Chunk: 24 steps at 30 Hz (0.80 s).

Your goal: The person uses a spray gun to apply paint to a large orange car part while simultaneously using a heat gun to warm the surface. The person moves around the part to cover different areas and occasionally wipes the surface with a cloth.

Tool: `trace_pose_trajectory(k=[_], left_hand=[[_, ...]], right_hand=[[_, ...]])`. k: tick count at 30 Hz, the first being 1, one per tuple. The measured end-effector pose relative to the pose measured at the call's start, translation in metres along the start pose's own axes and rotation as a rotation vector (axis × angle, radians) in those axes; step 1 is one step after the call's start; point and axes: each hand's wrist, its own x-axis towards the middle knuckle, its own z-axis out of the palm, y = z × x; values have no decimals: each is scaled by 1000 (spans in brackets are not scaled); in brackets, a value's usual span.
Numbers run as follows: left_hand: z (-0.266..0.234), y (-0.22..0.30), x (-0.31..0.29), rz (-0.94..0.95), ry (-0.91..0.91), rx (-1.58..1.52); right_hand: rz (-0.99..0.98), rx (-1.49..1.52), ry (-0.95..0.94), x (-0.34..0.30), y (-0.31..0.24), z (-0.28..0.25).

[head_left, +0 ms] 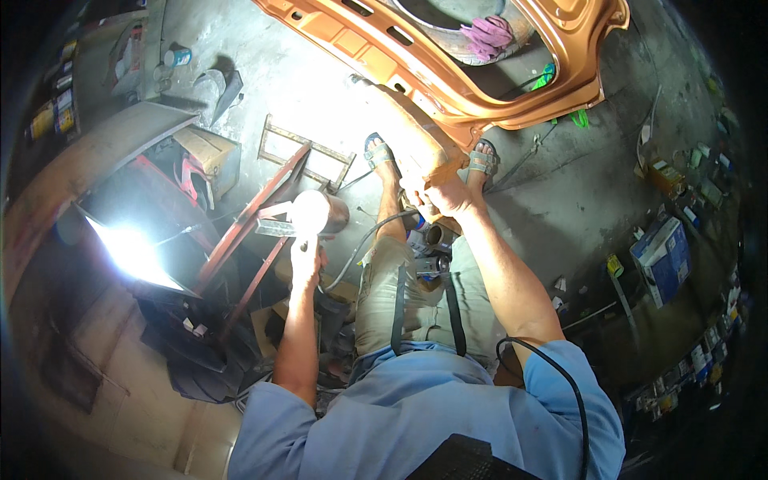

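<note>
Along your far left, small cans (54, 118) are standing in a cluster, too dim to show what they hold. Nearer you, a bright lamp (132, 254) is glaring beneath a curved panel (88, 152). Just right of that panel, a pale blue-and-white can (178, 58) is resting on the floor, its contents hidden, and a cardboard box (212, 156) is sitting with a red piece (190, 178) beside it; you cannot see what is in the box. A red stand (254, 210) is slanting between the lamp and your left hand (307, 260), which is wrapping its fingers around the handle of a cylindrical tool (330, 213), partly washed out by light. Right of it, a grey cord (366, 238) is curving across your leg. In front of you, your right hand (450, 198) is gripping the lower end of a copper-coloured part (422, 142), fingers curled tight. That part is lying between your sandalled feet, reaching toward an orange metal frame (376, 58). Within the frame's opening, a tyre (446, 38) is carrying a purple bundle (488, 36). Farther right, a yellow container (614, 266) is lying beside a blue-and-white box (662, 254), their contents unclear to you.
</note>
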Motion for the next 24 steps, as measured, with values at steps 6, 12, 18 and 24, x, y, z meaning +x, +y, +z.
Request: trace_pose_trajectory(k=[6, 12, 18, 24], left_hand=[[8, -39, -10, -11, -43, 44], [20, -66, 7, 127, -82, 213], [19, -77, -2, 139, -85, 194], [20, -68, -4, 6, -108, 174]], right_hand=[[-98, -199, -15, -20, 7, 2], [20, -41, 49, -33, 8, 8], [27, -158, -45, -20, -9, 11], [-29, -272, 115, -42, 4, -2]])
